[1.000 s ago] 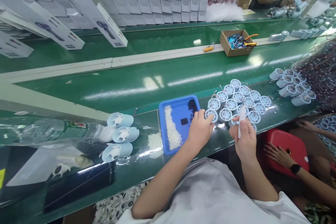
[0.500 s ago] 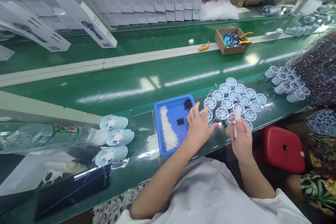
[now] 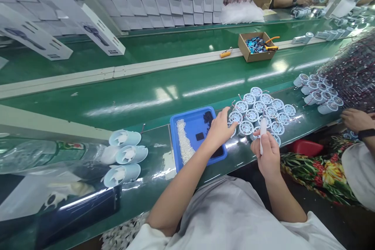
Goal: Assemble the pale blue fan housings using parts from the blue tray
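My left hand (image 3: 219,129) reaches over the right side of a blue tray (image 3: 173,140), fingers apart, its fingertips by the nearest light-blue round housings (image 3: 246,127). Several of these stand upright in a tight group, spoked ends up, thin wires sticking out of some. A slim white stick-like tool (image 3: 263,134) stands nearly upright in my right hand (image 3: 268,154), at the group's front edge; its exact kind I cannot tell. Inside the tray lie small clear-white pieces (image 3: 185,142), small black pieces (image 3: 208,117) and a black square (image 3: 199,136).
Three light-blue housings (image 3: 124,137) lie on their sides at the left, near a plastic bottle (image 3: 67,150). Across the green belt stands a cardboard box (image 3: 249,55) with orange-handled pliers (image 3: 272,48). At the right are a co-worker's hand (image 3: 356,120) and more housings (image 3: 328,107).
My left hand has moved slightly up and right, off the tray's inside toward the housings. My right hand keeps the white tool. A co-worker's arm and lap have come in at the right.
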Demonstrator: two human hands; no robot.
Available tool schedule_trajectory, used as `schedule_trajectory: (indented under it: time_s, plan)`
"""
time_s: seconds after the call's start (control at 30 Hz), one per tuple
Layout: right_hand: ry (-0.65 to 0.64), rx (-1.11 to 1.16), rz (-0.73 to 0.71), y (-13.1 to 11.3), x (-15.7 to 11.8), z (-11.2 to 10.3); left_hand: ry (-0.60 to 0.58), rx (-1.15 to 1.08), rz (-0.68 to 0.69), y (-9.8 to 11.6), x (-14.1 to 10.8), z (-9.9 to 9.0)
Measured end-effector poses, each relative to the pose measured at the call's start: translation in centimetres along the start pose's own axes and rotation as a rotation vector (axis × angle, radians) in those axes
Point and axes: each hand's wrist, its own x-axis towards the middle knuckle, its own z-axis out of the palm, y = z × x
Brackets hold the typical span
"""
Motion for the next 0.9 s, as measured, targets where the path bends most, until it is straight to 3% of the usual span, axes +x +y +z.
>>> schedule_trajectory:
  time_s: [0.17, 0.33, 0.43, 0.5, 0.57, 0.63, 0.77, 0.9]
  plan:
    - [-0.067, -0.140, 0.027, 0.4, -0.3, 0.2, 0.133, 0.023, 0.037, -1.2, -2.6, -1.8]
    - [-0.308, -0.247, 0.095, 2.0, -0.9, 1.5, 0.358, 0.240, 0.026, -4.2, -7.6, -4.9]
    - [-0.451, -0.257, 0.091, 3.1, -0.6, 3.2, 0.611, 0.398, -0.141, -7.0, -11.1, -7.5]
    - [-0.497, -0.298, 0.055, 3.6, -0.1, 4.7, 0.739, 0.488, -0.367, -8.8, -13.2, -9.0]
    - [-0.491, -0.338, -0.018, 4.1, 0.7, 6.3, 0.759, 0.524, -0.602, -10.2, -14.7, -10.1]
    - [-0.479, -0.352, -0.101, 4.7, 1.6, 7.8, 0.699, 0.511, -0.731, -11.1, -15.7, -10.7]
    - [-0.534, -0.305, -0.146, 6.3, 3.1, 9.5, 0.662, 0.516, -0.724, -11.6, -15.9, -11.0]
    - [-0.589, -0.313, -0.120, 7.4, 3.6, 9.7, 0.669, 0.520, -0.709, -11.8, -15.1, -11.1]
